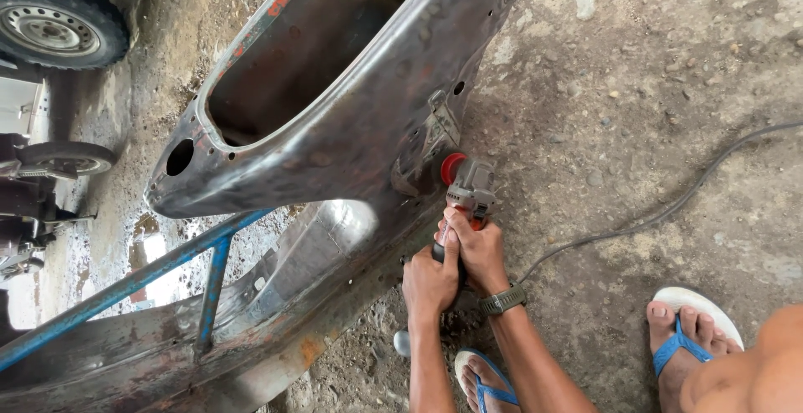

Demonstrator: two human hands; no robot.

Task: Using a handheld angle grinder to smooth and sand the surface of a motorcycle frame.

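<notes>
The car door shell point(351, 120) is bare sheet metal, stripped dull grey-brown with rust patches, flecks of old red paint along the window edge, and one brightly polished spot low down. A blue-painted steel frame point(167, 262) props it, chipped and rusty. The grinder point(468, 191) has a matt grey metal head, a red pad and a dark plastic body. The concrete floor point(652, 87) is rough, pitted and gritty. The sandals point(690, 329) look like white rubber with blue straps.
</notes>
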